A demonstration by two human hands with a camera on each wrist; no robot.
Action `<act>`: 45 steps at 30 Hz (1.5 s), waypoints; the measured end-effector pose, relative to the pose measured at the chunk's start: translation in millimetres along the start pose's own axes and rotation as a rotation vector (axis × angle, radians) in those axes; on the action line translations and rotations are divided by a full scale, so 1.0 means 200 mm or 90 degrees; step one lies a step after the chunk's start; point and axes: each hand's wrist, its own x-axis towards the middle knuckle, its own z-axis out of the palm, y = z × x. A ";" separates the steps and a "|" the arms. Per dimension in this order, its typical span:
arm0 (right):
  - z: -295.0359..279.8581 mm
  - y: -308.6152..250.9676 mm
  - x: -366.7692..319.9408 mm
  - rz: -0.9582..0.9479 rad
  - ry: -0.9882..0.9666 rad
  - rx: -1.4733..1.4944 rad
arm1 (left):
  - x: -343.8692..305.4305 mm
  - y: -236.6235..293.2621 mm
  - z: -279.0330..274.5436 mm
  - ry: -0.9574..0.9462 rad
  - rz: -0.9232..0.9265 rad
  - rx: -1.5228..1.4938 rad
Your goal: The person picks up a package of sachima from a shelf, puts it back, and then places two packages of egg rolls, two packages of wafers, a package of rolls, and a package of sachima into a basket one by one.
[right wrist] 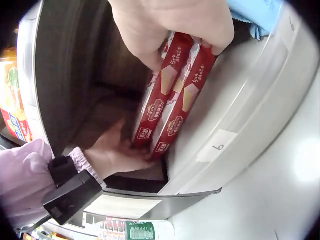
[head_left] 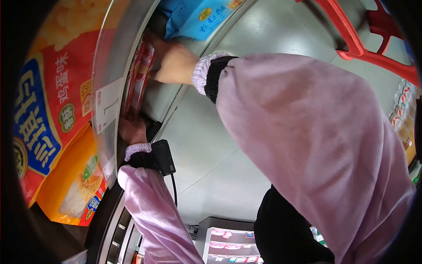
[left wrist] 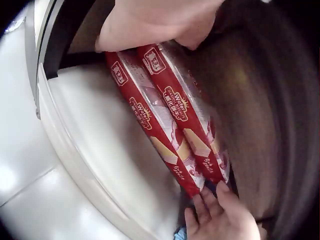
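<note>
Two long red wafer packs [head_left: 140, 79] [left wrist: 172, 115] [right wrist: 175, 95] lie side by side inside a shelf bay. My right hand [head_left: 173, 61] [left wrist: 222, 217] [right wrist: 175, 25] grips one end of the pair, thumb on one side and fingers on the other. At the opposite end my left hand [head_left: 133, 131] [left wrist: 160, 22] [right wrist: 115, 156] holds the packs; its fingertips are partly hidden beneath them in the right wrist view. In the head view the shelf edge partly covers the packs.
A clear shelf guard [head_left: 107, 88] with a price label stands beside large red and orange snack bags [head_left: 66, 88]. A blue snack bag [head_left: 200, 17] lies beyond my right hand. White shelf lip [right wrist: 230, 135] borders the bay. A red plastic frame [head_left: 351, 39] stands over the floor.
</note>
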 end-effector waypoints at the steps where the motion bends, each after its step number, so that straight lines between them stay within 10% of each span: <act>1: 0.00 0.00 0.00 0.012 -0.004 0.004 | 0.02 -0.01 -0.02 -0.003 0.009 0.001; 23: 0.03 -0.02 -0.04 0.000 0.018 0.004 | -0.13 0.03 0.05 -0.071 0.041 0.018; 45: -0.35 -0.34 -0.62 0.092 -0.021 -0.046 | -1.10 -0.02 0.18 0.128 -0.002 0.157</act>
